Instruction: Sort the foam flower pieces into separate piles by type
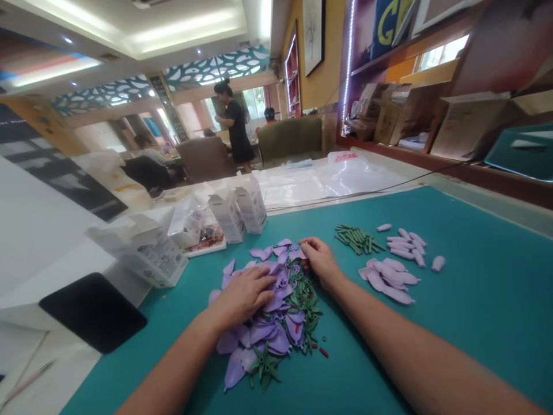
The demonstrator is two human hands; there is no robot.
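Observation:
A heap of purple petal-shaped pieces (261,331) lies on the teal mat, with small green pieces (306,300) along its right side. My left hand (246,293) rests palm down on the purple pieces, fingers spread. At the heap's far right edge, my right hand (318,259) has its thumb and forefinger pinched together beside a purple piece; whatever is between the fingertips is too small to make out. Green star-shaped pieces (265,364) sit at the near edge of the heap. A few red bits (323,351) lie to the right.
Green sticks (358,239) and pale purple pods (389,279) lie on the mat at right. White boxes (155,251) stand at the back left, near a black flat object (93,312). Beyond the mat are plastic sheeting (319,178), chairs and a standing person (237,127).

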